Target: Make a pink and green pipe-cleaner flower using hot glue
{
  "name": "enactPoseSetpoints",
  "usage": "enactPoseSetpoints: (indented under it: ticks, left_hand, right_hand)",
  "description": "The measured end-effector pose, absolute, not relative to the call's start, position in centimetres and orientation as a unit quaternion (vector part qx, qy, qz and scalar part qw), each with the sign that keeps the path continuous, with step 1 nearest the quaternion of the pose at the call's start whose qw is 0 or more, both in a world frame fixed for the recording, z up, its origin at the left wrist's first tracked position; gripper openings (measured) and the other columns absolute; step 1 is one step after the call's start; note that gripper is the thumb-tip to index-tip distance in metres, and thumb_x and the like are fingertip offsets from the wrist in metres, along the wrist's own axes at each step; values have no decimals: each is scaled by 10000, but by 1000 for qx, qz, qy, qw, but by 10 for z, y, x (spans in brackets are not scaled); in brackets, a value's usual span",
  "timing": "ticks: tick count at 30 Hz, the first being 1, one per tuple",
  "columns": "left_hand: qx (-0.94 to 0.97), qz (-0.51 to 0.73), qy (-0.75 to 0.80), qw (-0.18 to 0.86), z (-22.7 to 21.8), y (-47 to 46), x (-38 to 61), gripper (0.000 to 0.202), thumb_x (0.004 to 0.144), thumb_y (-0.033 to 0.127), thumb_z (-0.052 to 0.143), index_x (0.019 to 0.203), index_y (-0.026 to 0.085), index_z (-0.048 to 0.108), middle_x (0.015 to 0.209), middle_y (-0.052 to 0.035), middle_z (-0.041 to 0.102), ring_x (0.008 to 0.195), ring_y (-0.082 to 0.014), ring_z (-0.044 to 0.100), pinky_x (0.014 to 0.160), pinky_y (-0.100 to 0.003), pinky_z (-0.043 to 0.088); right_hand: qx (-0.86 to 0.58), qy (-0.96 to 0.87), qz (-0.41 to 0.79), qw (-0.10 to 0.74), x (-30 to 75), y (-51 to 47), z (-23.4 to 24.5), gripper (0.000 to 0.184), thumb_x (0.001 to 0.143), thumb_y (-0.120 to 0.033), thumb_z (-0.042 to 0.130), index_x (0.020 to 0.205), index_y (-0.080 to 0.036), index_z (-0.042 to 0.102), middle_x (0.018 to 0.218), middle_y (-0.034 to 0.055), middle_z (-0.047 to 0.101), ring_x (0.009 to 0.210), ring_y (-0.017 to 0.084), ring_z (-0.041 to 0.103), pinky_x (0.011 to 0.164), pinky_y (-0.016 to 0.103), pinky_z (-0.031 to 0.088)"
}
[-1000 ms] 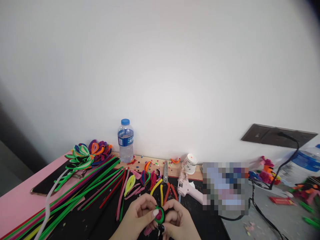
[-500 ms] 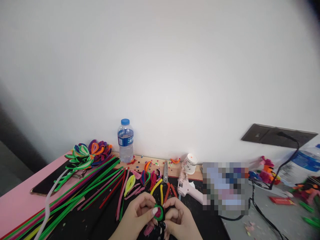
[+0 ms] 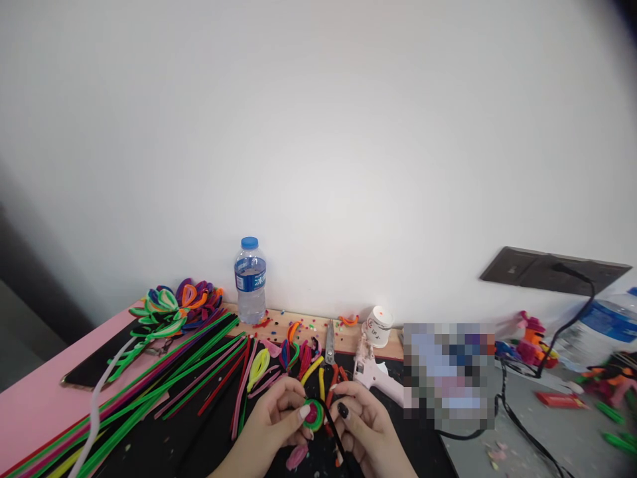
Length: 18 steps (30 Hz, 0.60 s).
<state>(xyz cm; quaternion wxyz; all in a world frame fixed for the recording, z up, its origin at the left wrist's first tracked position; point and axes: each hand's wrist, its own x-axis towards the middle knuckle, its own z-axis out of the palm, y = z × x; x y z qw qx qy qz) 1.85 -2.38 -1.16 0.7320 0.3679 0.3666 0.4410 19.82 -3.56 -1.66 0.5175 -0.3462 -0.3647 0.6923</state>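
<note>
My left hand (image 3: pixel 269 425) pinches a small coil of pipe cleaner (image 3: pixel 313 415), magenta in the middle with green around it. A black pipe cleaner (image 3: pixel 334 428) runs from the coil's edge down toward me. My right hand (image 3: pixel 373 428) has its fingers closed around that black strand, just right of the coil. Under the hands, a pink pipe-cleaner loop (image 3: pixel 297 457) lies on the black mat. Just beyond them are scissors (image 3: pixel 330 342) with the blades pointing at the wall, and a tool with yellow handles (image 3: pixel 312 372).
Long pipe cleaners (image 3: pixel 164 382) fan out on the left beside a pipe-cleaner flower (image 3: pixel 169 302) and a dark phone (image 3: pixel 89 365). A water bottle (image 3: pixel 250 282) stands by the wall. Rightward are a pale pink glue gun (image 3: pixel 375 377), a paper cup (image 3: pixel 379 326) and a black cable (image 3: pixel 527 425).
My right hand has shifted slightly right, away from the coil. The black strand, earlier curved along the coil's edge, now stretches down between the hands. The coil has moved a little left.
</note>
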Motion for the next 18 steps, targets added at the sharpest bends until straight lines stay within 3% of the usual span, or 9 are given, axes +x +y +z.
enactPoseSetpoints:
  ticks: [4,7,13,18]
  left_hand:
    - [354,438,367,740,-7,-24,20,355,626,380,793,789,193,539,658,49,592,534,-107,608,512,-209,452]
    - [355,434,356,748,-8,-24,20,354,628,371,796,786,187,538,668,47,591,528,-107,615,497,-201,447]
    - [371,433,337,749,-13,-24,21,328,659,347,781,751,176,518,628,41,594,482,-106,604,419,-173,405]
    - [381,450,338,733,-15,-25,22,334,653,353,781,810,193,533,659,38,609,479,-114,609,405,-180,411]
  right_hand:
    - [-350,-410,657,527,198,-37,-18,416,599,-294,840,948,-180,644,793,8,631,531,73,545,424,146,412]
    - [-363,-457,618,527,196,-39,-19,371,577,-255,849,891,-172,671,740,-10,601,554,78,539,453,151,418]
    - [-391,-470,628,481,197,-43,-10,314,707,-378,746,916,-159,662,680,4,622,420,48,454,368,149,363]
    - [-451,-436,612,482,196,-44,-2,312,679,-402,755,843,-143,696,558,-18,608,351,35,426,346,147,321]
